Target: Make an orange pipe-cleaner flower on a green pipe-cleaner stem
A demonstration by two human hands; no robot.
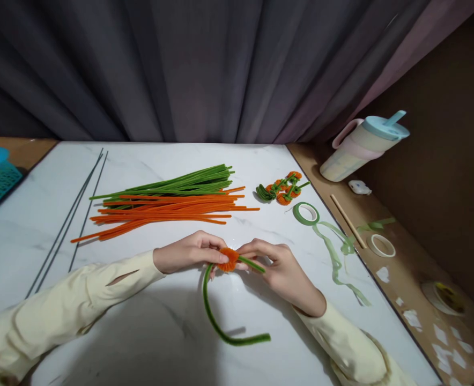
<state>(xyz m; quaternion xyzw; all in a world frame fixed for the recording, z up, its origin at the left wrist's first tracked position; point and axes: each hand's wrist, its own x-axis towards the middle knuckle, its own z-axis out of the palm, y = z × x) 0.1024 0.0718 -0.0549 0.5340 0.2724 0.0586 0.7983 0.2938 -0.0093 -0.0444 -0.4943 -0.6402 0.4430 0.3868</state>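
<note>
The whole piece, stem and disc together, should weigh next to nothing. The stem (245, 341) looks like fuzzy wire: soft outside, probably springy within, likely to stay as I bend it, and hardly slippery. I would take it close to the disc, since far out along its curve it would only flex. The disc (231, 260), ribbed and plush, seems the more delicate part; squeezed hard it could lose its roundness, so a light pinch near the rim suits it. The short end (255, 265) should be a firm little lever, best taken at its root, as the tip may be prickly.

For places, call the disc the centre of a clock, twelve pointing away from me. It is held over the bench (261, 161), how far clear I cannot tell. The orange wires (172, 208) lie at ten, the green wires (189, 185) at eleven, both apart from my hands. My left grip (191, 252) sits at nine, pinched on the disc, its thumb over the near part of the face. My right grip (283, 268) sits between three and four, closed on the short end where it meets the disc's three o'clock edge. The stem leaves at eight, loops through six and ends loose near five. The short end points between three and four. Whether they are one length is hidden.
</note>
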